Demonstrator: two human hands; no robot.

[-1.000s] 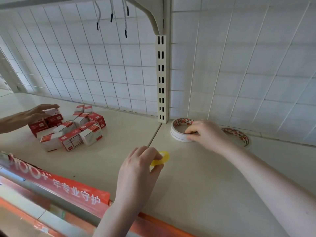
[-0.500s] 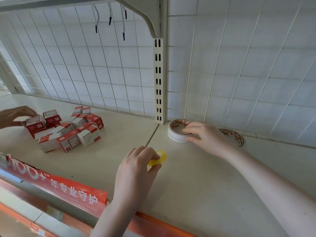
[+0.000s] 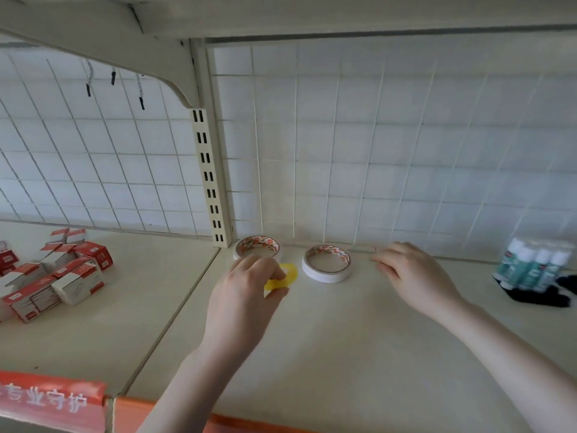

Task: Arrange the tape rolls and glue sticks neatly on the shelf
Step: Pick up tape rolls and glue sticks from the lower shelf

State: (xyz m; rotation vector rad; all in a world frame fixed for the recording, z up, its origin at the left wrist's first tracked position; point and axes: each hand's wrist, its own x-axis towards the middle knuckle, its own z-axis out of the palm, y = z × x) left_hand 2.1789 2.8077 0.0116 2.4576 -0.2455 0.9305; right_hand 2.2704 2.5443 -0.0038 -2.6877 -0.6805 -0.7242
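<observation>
Right hand (image 3: 415,276) had let go of back roll (image 3: 257,249), fingers now loose beside second roll (image 3: 327,264); I kept left hand (image 3: 246,289) pinching yellow roll (image 3: 282,277), carried nearer pair; glue sticks (image 3: 530,265) untouched, far right

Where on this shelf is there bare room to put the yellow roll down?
Bare shelf lies in front of the two white tape rolls, and between the right hand and the glue sticks. The left bay is crowded with red boxes.
</observation>
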